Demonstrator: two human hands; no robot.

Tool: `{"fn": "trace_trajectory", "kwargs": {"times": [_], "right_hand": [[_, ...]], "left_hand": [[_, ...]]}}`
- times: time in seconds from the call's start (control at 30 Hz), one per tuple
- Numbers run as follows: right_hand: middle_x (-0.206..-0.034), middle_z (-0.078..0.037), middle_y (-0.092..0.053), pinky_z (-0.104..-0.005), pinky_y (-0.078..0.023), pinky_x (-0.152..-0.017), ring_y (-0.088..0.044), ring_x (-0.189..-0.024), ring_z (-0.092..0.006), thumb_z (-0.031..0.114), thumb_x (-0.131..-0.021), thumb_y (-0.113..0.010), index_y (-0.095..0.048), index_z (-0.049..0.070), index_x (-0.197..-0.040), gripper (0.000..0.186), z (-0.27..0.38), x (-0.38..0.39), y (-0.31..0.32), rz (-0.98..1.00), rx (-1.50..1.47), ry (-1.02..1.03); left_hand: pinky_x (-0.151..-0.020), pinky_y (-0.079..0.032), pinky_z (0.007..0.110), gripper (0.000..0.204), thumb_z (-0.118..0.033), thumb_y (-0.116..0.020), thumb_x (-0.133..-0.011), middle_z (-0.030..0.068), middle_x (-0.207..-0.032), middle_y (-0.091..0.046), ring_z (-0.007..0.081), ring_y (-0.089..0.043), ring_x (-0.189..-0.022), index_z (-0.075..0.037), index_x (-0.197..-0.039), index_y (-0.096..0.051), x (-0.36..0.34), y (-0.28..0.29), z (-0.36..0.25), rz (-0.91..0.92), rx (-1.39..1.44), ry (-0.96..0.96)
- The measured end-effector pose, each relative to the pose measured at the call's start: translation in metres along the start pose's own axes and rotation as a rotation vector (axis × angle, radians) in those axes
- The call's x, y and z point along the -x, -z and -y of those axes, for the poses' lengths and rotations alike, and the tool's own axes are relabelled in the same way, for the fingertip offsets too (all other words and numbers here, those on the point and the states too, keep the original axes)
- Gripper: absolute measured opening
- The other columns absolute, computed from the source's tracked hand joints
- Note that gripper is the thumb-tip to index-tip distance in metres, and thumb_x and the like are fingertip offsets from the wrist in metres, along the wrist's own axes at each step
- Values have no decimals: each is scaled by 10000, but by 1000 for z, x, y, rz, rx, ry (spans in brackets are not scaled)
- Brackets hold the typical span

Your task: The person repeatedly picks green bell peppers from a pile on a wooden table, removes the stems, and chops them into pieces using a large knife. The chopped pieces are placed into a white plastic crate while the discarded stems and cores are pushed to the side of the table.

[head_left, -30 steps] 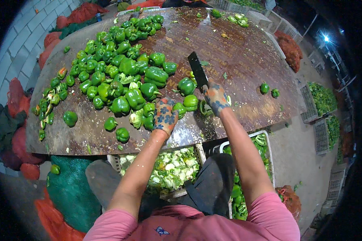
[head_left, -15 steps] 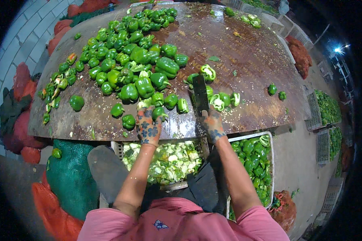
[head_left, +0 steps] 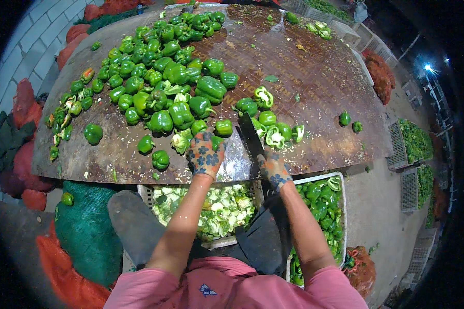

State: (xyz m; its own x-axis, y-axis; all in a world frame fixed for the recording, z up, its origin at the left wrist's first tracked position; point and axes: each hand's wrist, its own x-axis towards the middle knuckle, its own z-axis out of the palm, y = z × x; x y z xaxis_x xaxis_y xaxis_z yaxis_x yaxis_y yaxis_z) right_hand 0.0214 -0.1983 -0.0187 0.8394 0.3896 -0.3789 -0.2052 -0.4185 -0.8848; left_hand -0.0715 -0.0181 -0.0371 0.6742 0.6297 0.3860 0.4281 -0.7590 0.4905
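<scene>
My left hand (head_left: 206,154), in a flowered glove, closes around a green pepper (head_left: 216,144) at the near part of the brown board (head_left: 319,77). My gloved right hand (head_left: 273,167) grips a wide dark cleaver (head_left: 250,131), its blade angled away from me just right of the left hand. Cut pepper halves (head_left: 275,138) with pale insides lie right of the blade, beside whole ones. A large pile of green peppers (head_left: 160,121) covers the board's left half, with some damaged, reddish pieces (head_left: 87,75) at its left side.
Below the near edge, between my legs, sits a crate (head_left: 145,198) of pale scraps; a white crate (head_left: 345,216) of cut peppers is to its right. Mesh sacks (head_left: 85,237) lie at the left by a block wall (head_left: 23,51). Crates of greens (head_left: 397,141) stand on the right.
The cleaver has come down and toward me with my right hand. More opened pepper halves now lie at its right. My left hand shifted left, then back right over a pepper.
</scene>
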Motion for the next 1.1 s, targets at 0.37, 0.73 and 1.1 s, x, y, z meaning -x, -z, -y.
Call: {"fn": "trace_trajectory", "kwargs": {"times": [0.37,0.73,1.1], "right_hand": [[-651,-169,-585,-426,-451,-561,-593,-629,-342,208,-849,-512,-520,43,-960,199,71,-29,-5,-40,793,537],[-721,-201,-582,-418,-446,-571,-591,-676,-345,173,-853,-506,-520,5,-930,186,54,-17,-15,-38,713,451],[-791,-214,-601,-397,-463,-610,-597,-715,-331,117,-804,-482,-532,-10,-945,196,22,-38,-18,3,842,402]], "left_hand": [[-833,-420,422,503,-182,-657,-711,179,-1034,-523,360,-514,-955,-41,-1165,-493,4,4,10,118,253,47],[-804,-448,400,449,-203,-669,-683,171,-1058,-508,348,-523,-949,-40,-1077,-529,-3,-11,-13,233,315,22],[-786,-439,411,467,-213,-706,-671,191,-989,-525,360,-527,-907,-40,-1069,-534,6,-18,2,128,328,60]]}}
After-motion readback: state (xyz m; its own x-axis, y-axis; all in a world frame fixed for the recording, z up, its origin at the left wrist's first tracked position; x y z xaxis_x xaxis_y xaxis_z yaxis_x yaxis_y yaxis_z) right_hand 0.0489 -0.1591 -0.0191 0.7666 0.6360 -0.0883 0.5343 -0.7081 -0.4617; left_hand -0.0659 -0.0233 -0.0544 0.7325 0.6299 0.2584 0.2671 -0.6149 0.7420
